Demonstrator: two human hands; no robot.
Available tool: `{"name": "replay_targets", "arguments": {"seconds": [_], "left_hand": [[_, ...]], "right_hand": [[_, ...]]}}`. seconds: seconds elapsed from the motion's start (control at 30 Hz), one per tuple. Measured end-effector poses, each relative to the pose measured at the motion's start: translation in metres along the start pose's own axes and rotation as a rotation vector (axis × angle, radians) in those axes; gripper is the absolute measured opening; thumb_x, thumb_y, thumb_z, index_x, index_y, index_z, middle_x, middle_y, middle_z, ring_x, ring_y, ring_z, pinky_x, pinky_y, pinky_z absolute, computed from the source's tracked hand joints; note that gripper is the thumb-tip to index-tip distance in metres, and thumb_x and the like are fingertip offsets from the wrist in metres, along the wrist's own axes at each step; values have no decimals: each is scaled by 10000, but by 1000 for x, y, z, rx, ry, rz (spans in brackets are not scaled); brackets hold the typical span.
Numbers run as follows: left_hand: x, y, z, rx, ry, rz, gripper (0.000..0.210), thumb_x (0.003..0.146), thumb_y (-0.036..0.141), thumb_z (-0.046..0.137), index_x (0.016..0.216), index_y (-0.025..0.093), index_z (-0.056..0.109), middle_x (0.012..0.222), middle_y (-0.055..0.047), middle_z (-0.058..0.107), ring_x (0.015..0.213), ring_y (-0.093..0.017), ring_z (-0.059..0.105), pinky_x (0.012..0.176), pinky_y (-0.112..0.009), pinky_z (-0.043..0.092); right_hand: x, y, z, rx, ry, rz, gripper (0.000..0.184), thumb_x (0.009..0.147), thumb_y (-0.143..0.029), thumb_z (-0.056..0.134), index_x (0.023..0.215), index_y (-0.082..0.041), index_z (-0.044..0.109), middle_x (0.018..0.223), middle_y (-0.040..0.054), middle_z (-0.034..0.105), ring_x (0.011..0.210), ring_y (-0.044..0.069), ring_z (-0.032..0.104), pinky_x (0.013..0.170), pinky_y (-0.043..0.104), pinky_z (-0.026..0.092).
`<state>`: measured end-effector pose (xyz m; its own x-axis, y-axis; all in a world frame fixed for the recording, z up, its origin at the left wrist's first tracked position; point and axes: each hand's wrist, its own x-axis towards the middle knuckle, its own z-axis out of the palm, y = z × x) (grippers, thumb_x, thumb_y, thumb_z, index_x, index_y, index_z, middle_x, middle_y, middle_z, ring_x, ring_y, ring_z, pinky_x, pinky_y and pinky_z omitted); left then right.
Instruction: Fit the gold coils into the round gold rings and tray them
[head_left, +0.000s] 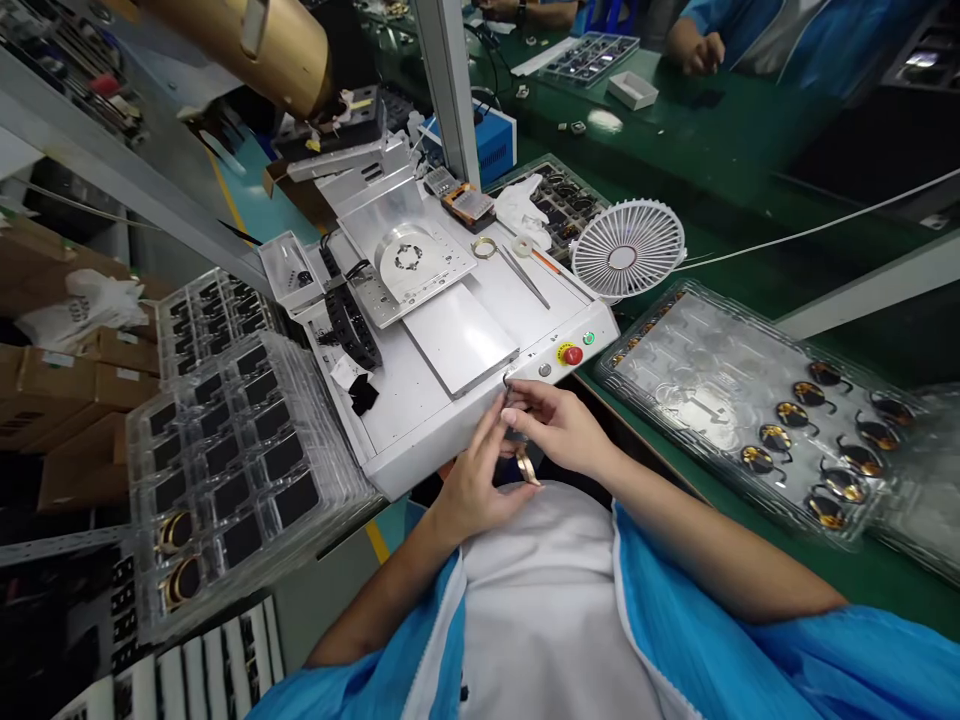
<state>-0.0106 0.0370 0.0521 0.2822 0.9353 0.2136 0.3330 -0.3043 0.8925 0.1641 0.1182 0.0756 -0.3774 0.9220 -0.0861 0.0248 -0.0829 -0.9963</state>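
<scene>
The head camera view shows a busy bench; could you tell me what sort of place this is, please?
Most likely an electronics assembly line. Clear blister trays of small black parts are stacked at the left, a white benchtop machine has a red stop button, and both hands, left hand and right hand, handle a small gold ring part.

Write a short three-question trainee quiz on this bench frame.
1. True or false: the left hand and right hand meet in front of the white machine.
2. Which side of the machine is the small white fan on?
3. The red button sits: A) on the machine's front edge B) on the fan C) in the clear tray.
Key: 1 true; 2 its right; 3 A.
</scene>
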Motion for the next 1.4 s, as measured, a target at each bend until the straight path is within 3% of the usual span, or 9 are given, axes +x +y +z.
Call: {"name": "replay_targets", "arguments": {"seconds": [0.13,0.37,0.53,0.73,0.87,1.03,1.17,1.3,1.4], "left_hand": [[7,1,5,16,-97,41,1040,798,252,870,1654,310,281,1719,-233,260,1124,-337,752,982,-496,632],[6,-2,-1,-321,10,35,948,705,222,947,1519,290,465,1734,-275,155,1063,-297,780,864,-390,662],[6,-4,-3,-101,7,122,889,725,251,928,1493,260,480,1691,-280,295,1018,-272,790,868,-401,659],[7,-9,-16,244,-51,187,713,835,259,833,1471,244,510,1567,-208,540,1311,-349,664,1075,-510,571],[9,-13,-21,284,-94,191,684,851,252,813,1472,246,526,1534,-196,580,1288,-352,680,1075,-524,564],[10,-13,-14,-112,11,141,803,767,239,898,1483,276,536,1607,-206,481,1125,-282,763,1022,-452,605],[11,-14,-6,-567,187,28,537,817,260,874,1317,285,681,1346,-109,717,1160,-248,747,1016,-402,606],[11,-19,-1,-705,279,-46,498,750,331,930,1206,270,741,1238,-81,785,1095,-226,768,982,-381,618],[9,-23,5,-731,290,-88,526,724,328,947,1207,284,743,1263,-82,782,1096,-235,774,941,-381,634]], "right_hand": [[-1,-1,-1,188,61,59,462,796,-587,808,1028,-190,767,932,67,787,798,217,715,756,365,600],[0,-10,-15,254,21,138,406,737,-526,880,891,-170,759,645,7,698,573,158,651,587,298,565],[2,-7,-11,208,59,144,367,687,-467,914,827,-176,740,650,-1,704,553,162,669,548,284,572],[2,-11,-17,271,-58,226,457,573,-460,987,830,-155,763,694,27,757,584,163,711,606,294,635],[0,-9,-15,312,-11,224,451,560,-446,1001,795,-147,759,686,25,742,560,138,682,563,264,617],[-2,-7,-15,360,6,252,428,552,-421,1004,752,-156,735,591,-10,677,503,116,610,488,242,561],[-5,-10,-15,396,-51,299,399,551,-376,1001,691,-163,694,638,-16,682,527,96,589,490,218,521],[-10,-16,-6,469,-135,414,413,552,-377,988,673,-153,663,699,7,714,622,114,651,614,245,562],[-14,-19,4,518,-120,436,430,536,-331,978,667,-170,602,640,-21,676,575,106,618,585,242,519]]}}
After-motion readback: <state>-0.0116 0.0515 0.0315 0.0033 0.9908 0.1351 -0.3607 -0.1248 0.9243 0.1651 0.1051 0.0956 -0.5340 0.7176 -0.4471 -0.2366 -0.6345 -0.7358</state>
